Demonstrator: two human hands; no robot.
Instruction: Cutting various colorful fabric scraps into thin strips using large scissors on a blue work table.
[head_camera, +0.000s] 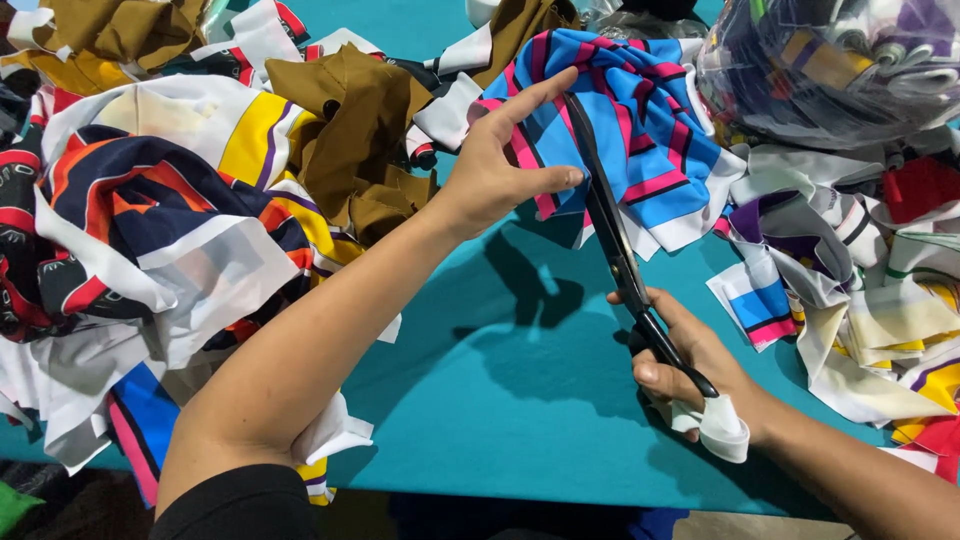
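My left hand (500, 165) grips a piece of blue fabric with pink and black stripes (640, 120), holding it up above the teal table (520, 400). My right hand (690, 360) holds a pair of long black scissors (610, 230) by the handles, which are wrapped in white cloth. The blades point up and away from me and lie against the striped fabric, right beside my left thumb. How far apart the blades stand is hard to tell.
A heap of printed scraps in navy, orange, yellow and white (150, 230) lies at the left, with brown cloth (350, 130) behind it. More cut pieces (860, 290) pile up at the right. A clear plastic bag of scraps (840, 60) sits at the far right.
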